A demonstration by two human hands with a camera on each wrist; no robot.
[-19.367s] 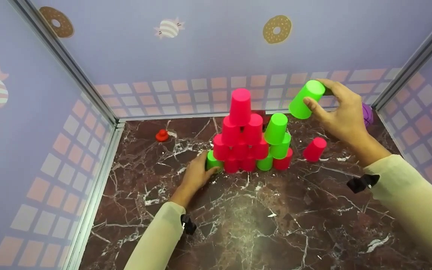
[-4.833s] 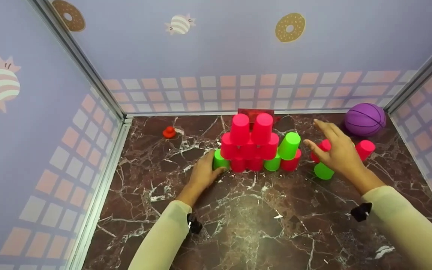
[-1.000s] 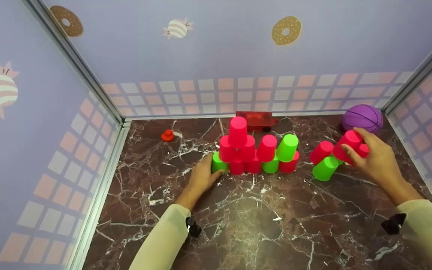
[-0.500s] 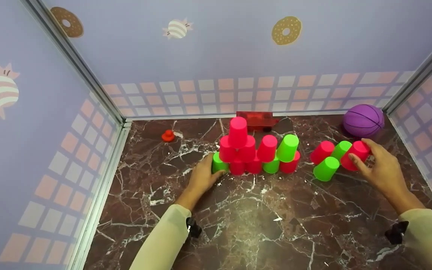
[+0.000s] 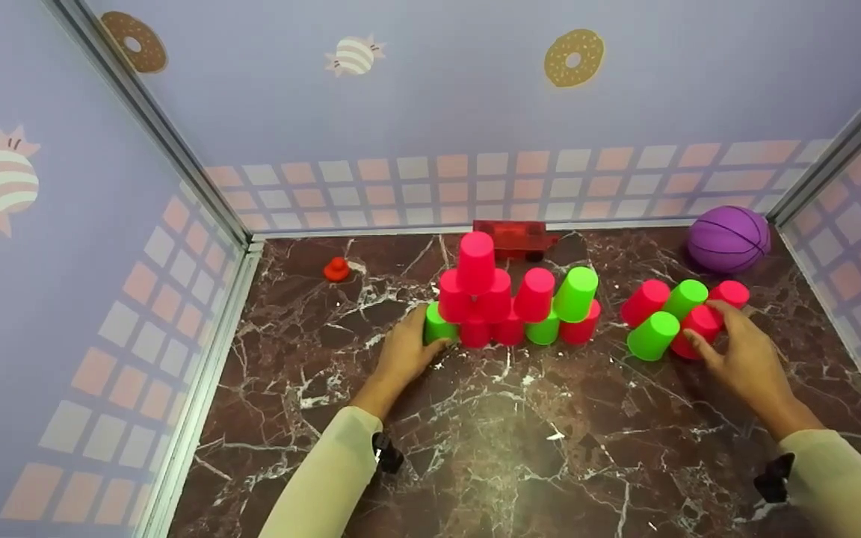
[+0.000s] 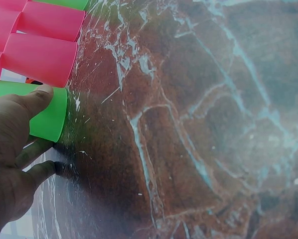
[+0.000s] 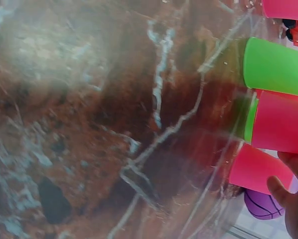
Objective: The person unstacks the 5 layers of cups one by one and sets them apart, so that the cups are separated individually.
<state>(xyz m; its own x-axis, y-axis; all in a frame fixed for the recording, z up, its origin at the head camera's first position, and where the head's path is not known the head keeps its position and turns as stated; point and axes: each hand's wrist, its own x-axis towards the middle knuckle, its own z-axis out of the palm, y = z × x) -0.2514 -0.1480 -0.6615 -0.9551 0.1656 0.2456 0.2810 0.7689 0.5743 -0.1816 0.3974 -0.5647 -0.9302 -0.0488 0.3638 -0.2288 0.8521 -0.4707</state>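
My left hand point(image 5: 400, 355) holds the green cup point(image 5: 439, 326) at the left end of a stack of upside-down red and green cups; its thumb lies across this cup in the left wrist view. The stack has two rows and one red cup point(image 5: 477, 263) on top at the left. Farther right, my right hand point(image 5: 752, 366) grips a red cup point(image 5: 698, 327) beside a front green cup point(image 5: 653, 335). Behind these stand a red cup point(image 5: 646, 302), a green cup point(image 5: 687, 299) and another red cup point(image 5: 731, 293). A green rim peeks out below the held cup in the right wrist view.
A purple ball point(image 5: 729, 239) sits in the back right corner. Behind the stack is a translucent red toy point(image 5: 520, 238) with a dark wheel. A small red object point(image 5: 337, 270) lies back left. Patterned panels point(image 5: 430, 97) enclose the marble table point(image 5: 535, 463).
Over the last second my right hand has brought the red cup down and toward me, beside the front green cup. Earlier, cups came off the stack's upper rows. My left hand keeps its place.
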